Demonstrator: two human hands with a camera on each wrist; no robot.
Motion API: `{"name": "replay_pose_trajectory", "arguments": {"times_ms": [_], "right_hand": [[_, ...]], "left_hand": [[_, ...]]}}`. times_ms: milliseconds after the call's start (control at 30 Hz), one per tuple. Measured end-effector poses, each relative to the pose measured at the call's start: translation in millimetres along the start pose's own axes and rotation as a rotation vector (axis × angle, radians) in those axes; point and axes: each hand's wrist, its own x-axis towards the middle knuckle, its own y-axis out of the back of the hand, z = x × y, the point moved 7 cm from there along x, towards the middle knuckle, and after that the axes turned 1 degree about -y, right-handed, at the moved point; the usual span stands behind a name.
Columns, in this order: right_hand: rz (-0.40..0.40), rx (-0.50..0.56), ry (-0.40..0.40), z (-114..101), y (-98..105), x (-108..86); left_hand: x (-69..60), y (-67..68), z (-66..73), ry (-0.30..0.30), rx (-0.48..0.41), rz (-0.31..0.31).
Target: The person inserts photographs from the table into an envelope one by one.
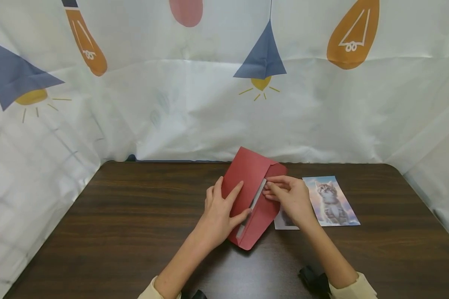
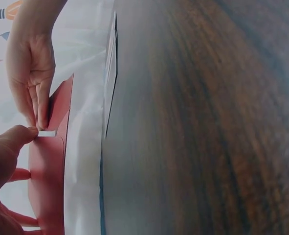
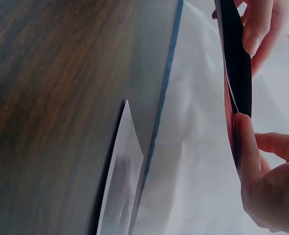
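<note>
A red envelope is held tilted above the table, its flap side facing up and right. My left hand holds it with fingers spread over its face and the thumb at the opening's edge. A white card edge shows along the opening. At its upper end my right hand pinches that edge between thumb and fingers. In the left wrist view, the white edge shows between both hands. The rest of the card is hidden inside the red envelope.
On the dark wooden table, a kitten picture lies to the right. Another picture lies partly under the right hand and envelope. Behind the table hangs a white curtain with lamp prints. A black strap sits by the right wrist.
</note>
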Motion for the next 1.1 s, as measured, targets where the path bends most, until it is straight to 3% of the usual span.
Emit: {"name": "replay_pose_trajectory", "arguments": {"times_ms": [433, 833, 1100], "right_hand": [[0.035, -0.099, 0.125, -9, 18, 2.7], [0.087, -0.291, 0.2, -13, 40, 9.4], [0.096, -0.387, 0.19, -6, 54, 15.5]], "left_hand": [[3.6, 4.3, -12.9, 0.081, -0.021, -0.014], [4.6, 11.0, -20.9, 0.101, -0.04, 0.001], [3.6, 12.7, -21.2, 0.083, -0.052, 0.015]]}}
